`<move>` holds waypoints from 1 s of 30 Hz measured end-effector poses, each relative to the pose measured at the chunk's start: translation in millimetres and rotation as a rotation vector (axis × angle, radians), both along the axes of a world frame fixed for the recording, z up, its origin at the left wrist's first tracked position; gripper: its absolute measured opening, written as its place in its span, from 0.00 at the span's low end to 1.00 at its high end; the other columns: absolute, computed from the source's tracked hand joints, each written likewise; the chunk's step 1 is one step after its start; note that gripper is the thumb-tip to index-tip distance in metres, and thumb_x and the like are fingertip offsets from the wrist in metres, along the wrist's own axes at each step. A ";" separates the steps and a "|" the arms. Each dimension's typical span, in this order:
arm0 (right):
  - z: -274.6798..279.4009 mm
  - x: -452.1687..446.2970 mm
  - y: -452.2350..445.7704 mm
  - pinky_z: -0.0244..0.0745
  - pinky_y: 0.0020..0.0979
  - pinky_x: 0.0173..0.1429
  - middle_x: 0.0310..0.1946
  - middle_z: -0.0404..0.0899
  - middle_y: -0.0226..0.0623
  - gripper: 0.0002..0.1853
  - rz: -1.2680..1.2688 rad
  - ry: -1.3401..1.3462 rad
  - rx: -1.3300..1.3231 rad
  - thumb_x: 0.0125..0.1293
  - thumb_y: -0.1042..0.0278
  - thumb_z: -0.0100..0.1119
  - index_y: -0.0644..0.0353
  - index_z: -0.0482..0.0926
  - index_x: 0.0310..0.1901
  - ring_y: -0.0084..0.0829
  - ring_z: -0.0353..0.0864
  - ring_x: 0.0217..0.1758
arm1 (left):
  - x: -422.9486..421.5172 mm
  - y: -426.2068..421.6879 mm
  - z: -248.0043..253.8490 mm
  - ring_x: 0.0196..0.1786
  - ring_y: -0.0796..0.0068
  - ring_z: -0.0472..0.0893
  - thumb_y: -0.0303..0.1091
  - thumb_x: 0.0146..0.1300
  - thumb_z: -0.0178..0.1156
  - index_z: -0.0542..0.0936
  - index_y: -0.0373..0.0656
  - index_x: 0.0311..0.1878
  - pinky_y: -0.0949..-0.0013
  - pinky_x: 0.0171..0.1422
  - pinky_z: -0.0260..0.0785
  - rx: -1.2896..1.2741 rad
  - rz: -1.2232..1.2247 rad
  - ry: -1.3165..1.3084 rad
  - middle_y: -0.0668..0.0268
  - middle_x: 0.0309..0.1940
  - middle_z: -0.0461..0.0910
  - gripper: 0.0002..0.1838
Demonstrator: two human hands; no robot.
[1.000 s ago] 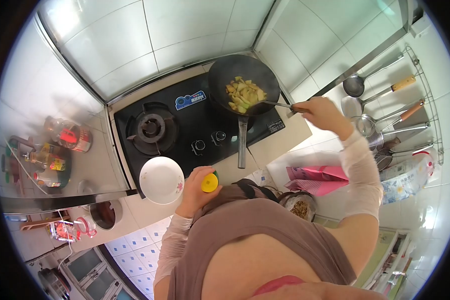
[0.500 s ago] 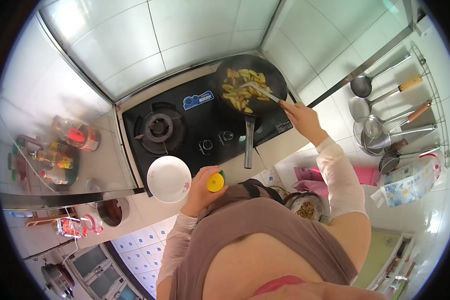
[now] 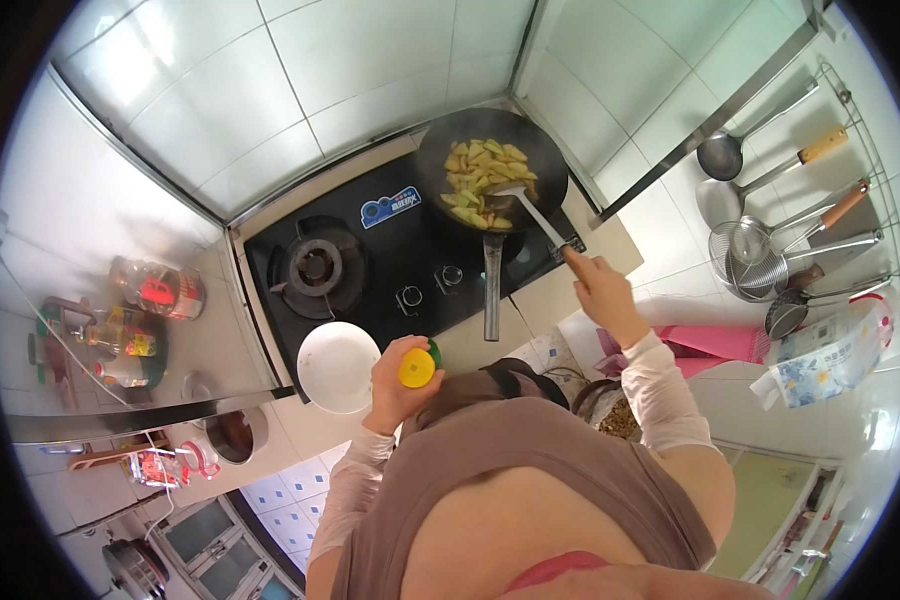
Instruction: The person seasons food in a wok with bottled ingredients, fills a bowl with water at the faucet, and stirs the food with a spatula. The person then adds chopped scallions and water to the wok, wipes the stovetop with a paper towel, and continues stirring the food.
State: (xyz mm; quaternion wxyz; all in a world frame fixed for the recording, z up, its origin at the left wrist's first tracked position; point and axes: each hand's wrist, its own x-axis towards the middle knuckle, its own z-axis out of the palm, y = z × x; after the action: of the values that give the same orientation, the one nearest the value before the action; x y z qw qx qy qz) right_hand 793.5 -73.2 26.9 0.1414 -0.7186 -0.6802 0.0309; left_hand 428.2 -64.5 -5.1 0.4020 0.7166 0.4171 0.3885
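Note:
My right hand (image 3: 608,295) is closed round the handle of a metal spatula (image 3: 542,218). Its blade rests among yellow-green sliced pieces of food (image 3: 478,170) in a dark wok (image 3: 548,160), near the side closest to me. The wok sits on the right burner, its metal handle (image 3: 492,290) pointing toward me. Close to my body, my left hand (image 3: 392,398) grips a small container with a yellow top and green side (image 3: 417,368); its contents are hidden. Just left of that hand is a white plate (image 3: 338,365) at the counter's front edge, partly covered by my fingers.
An unused burner (image 3: 317,264) is on the left of the black stove (image 3: 410,255). Bottles (image 3: 160,288) stand behind a glass panel at left. Ladles and strainers (image 3: 755,250) hang on the right wall, above a pink bag (image 3: 710,343).
The spatula blade has shifted from the middle of the food toward the wok's near right side. My right hand has come lower, nearer my body. My left hand still holds the container.

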 end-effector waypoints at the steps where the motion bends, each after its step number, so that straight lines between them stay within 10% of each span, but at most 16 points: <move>1: -11.6 -1.1 1.1 0.76 0.45 0.38 0.38 0.76 0.42 0.29 -0.010 0.033 -0.017 0.58 0.69 0.59 0.39 0.70 0.63 0.48 0.80 0.35 | -0.7 2.6 9.4 0.50 0.62 0.81 0.25 0.42 0.72 0.74 0.42 0.51 0.65 0.61 0.69 0.007 0.005 -0.017 0.60 0.43 0.80 0.29; 6: -16.6 -6.7 1.9 0.77 0.44 0.45 0.46 0.76 0.44 0.31 0.027 0.177 -0.054 0.57 0.69 0.62 0.46 0.69 0.65 0.47 0.80 0.43 | -5.9 23.5 71.3 0.49 0.66 0.82 0.24 0.43 0.72 0.72 0.40 0.56 0.66 0.56 0.73 0.121 -0.031 -0.140 0.63 0.40 0.81 0.33; 9: 10.4 -21.5 7.5 0.76 0.36 0.49 0.50 0.76 0.42 0.30 0.200 0.091 0.385 0.57 0.70 0.64 0.55 0.70 0.63 0.40 0.79 0.47 | -4.7 39.2 109.6 0.50 0.66 0.81 0.25 0.43 0.72 0.69 0.36 0.59 0.63 0.60 0.70 0.108 -0.104 -0.301 0.63 0.40 0.80 0.36; 17: -35.7 -83.7 -5.2 0.69 0.27 0.51 0.51 0.77 0.29 0.22 -0.308 2.130 0.168 0.74 0.53 0.42 0.57 0.74 0.60 0.24 0.75 0.46 | 30.9 73.9 179.5 0.51 0.61 0.79 0.37 0.53 0.69 0.70 0.35 0.59 0.59 0.60 0.70 0.150 -0.149 -0.824 0.60 0.43 0.77 0.32; 22: -29.7 -132.3 -20.0 0.68 0.37 0.60 0.62 0.71 0.40 0.29 0.436 1.979 -0.301 0.67 0.55 0.57 0.52 0.64 0.67 0.31 0.71 0.62 | 77.6 81.1 170.7 0.54 0.60 0.77 0.36 0.55 0.68 0.70 0.37 0.54 0.58 0.63 0.68 0.169 -0.123 -0.964 0.60 0.45 0.76 0.27; 27: 65.9 -128.8 13.2 0.62 0.44 0.71 0.66 0.68 0.34 0.32 0.310 2.756 -0.056 0.65 0.53 0.63 0.48 0.63 0.68 0.34 0.66 0.69 | 124.0 74.3 137.6 0.57 0.60 0.76 0.29 0.54 0.65 0.68 0.39 0.56 0.58 0.67 0.64 0.204 -0.138 -0.893 0.59 0.48 0.75 0.26; 30: 48.2 -103.6 22.8 0.61 0.46 0.73 0.65 0.69 0.31 0.31 0.241 2.607 0.188 0.65 0.54 0.62 0.48 0.65 0.67 0.34 0.67 0.69 | 115.2 77.5 140.5 0.51 0.65 0.77 0.28 0.57 0.62 0.70 0.39 0.54 0.63 0.58 0.69 0.185 -0.094 -0.484 0.59 0.49 0.75 0.21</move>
State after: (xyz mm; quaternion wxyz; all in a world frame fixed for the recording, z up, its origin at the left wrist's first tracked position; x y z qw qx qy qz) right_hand 689.8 -50.4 75.1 0.7363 -0.0840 -0.1040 0.6633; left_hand 543.4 13.1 135.4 0.4405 0.6552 0.2377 0.5658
